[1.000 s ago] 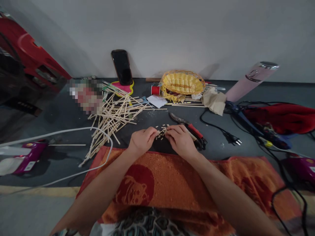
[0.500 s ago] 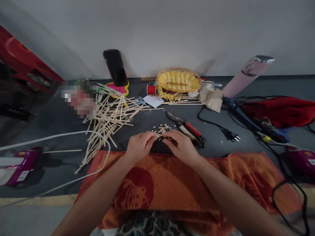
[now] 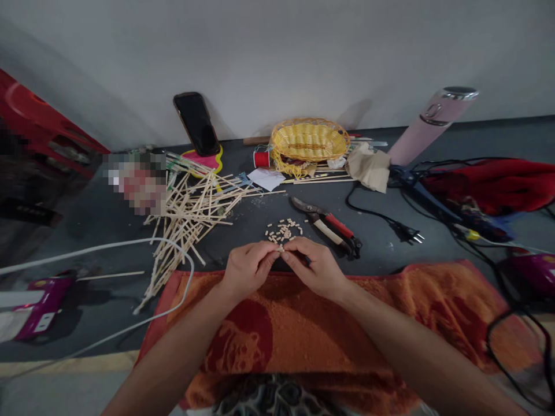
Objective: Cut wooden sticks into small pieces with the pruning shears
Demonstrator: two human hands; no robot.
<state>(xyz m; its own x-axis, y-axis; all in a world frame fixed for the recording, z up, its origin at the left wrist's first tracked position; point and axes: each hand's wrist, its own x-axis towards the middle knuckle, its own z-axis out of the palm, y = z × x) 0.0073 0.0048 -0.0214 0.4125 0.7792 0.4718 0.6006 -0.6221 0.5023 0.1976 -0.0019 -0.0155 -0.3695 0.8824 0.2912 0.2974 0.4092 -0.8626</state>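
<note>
The person's left hand (image 3: 247,268) and right hand (image 3: 318,268) are meeting at the fingertips, thumb and forefinger of each pressing together around one short, pale wooden piece (image 3: 280,249). The piece is sitting right between the two hands, neither being clearly nearer; its long axis is too small to make out.

Just beyond the fingertips, at twelve o'clock, a loose scatter of short, pale, rod-shaped wooden bits (image 3: 285,233) is lying on the dark grey tabletop (image 3: 373,248). Their long axes are pointing every which way, and both hands are standing about equally close to them, the left coming in from eight o'clock and the right from four.

At two o'clock, metal pruning shears with one red and one whitish handle (image 3: 318,213) are resting near the right hand, blades pointing toward ten o'clock and handles toward four. At ten o'clock, a tangled heap of long, thin, pale wooden sticks (image 3: 197,208) is spreading past the left hand. Toward six o'clock, an orange-and-red patterned towel (image 3: 312,323) is lying under the forearms. Farthest out, a yellow woven oval basket (image 3: 310,140) is leaning between twelve and one.
</note>
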